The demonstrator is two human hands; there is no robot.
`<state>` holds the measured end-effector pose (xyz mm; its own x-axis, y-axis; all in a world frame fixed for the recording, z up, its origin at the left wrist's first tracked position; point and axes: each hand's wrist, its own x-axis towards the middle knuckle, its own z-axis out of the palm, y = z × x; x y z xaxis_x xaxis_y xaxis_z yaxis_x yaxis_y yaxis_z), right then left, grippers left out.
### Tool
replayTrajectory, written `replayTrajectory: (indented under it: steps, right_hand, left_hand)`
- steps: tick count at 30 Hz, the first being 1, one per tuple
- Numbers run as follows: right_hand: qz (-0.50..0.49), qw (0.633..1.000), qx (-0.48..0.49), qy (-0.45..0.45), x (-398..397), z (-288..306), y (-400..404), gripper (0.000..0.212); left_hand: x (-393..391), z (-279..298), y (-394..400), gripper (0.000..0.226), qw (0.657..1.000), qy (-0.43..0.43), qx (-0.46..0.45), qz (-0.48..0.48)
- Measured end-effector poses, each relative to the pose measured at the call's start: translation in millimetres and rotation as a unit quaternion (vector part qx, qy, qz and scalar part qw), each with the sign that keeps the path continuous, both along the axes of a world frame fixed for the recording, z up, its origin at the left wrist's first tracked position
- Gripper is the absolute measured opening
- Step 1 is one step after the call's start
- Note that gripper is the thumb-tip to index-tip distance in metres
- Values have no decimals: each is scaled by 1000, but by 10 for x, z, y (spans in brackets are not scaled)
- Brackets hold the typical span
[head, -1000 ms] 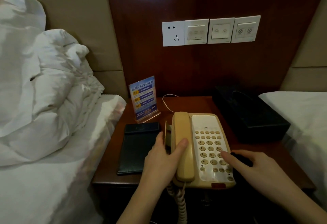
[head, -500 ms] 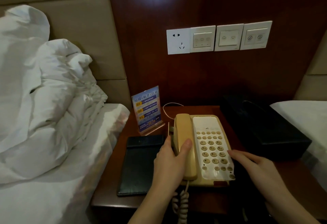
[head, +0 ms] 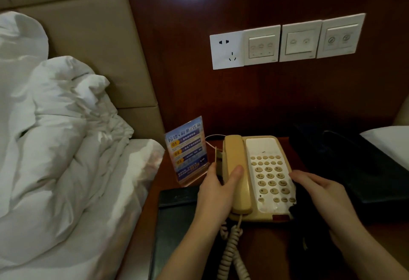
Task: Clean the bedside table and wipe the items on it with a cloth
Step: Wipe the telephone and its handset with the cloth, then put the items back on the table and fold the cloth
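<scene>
Card (head: pixel 188 151) reads "01, 02, 03" beside beige telephone (head: pixel 256 178).

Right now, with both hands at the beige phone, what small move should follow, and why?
Probably lift the beige handset: the left hand grips it on the cradle, while the right hand holds a dark cloth at the keypad's edge, ready to wipe beneath.

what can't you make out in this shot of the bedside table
Head view only:
- Cloth: a dark shape under the right hand, barely showing in the dim light.
- Black box: too dark for detail.
- Sign: small print unreadable.
- Phone left side: covered by the left hand.
- Folder: cut off by the bottom edge.
</scene>
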<state>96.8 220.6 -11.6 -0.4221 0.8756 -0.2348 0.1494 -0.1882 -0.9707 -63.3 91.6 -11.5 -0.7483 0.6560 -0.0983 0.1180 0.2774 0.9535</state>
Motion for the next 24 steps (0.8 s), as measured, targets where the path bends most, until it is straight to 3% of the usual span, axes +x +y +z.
replayTrajectory:
  steps: [3, 5, 9, 14, 16, 19, 24]
  right_hand:
    - [11, 999, 37, -33, -2, 1, 17, 32]
    - [13, 996, 74, -57, 5, -2, 20, 33]
    - [9, 982, 151, -115, 15, -16, -29, 37]
    - [4, 966, 200, -163, 44, -10, -125, 44]
    - [4, 964, 204, -168, 51, 5, -148, 44]
    - [5, 964, 202, -172, 57, 10, -166, 48]
    - [8, 961, 213, -179, 70, -6, -159, 51]
  left_hand:
    - [-63, -40, -84, 67, 998, 43, 20, 45]
    - [-146, -40, -133, 55, 990, 98, 33, 98]
    - [-318, -57, -209, 35, 974, 129, 71, 172]
    - [-507, -133, -251, 69, 923, 210, 84, 313]
    - [-583, -172, -236, 74, 936, 186, 86, 285]
    - [-679, -216, -202, 48, 966, 88, 113, 214]
    - [-820, -101, -130, 31, 976, 69, 84, 188]
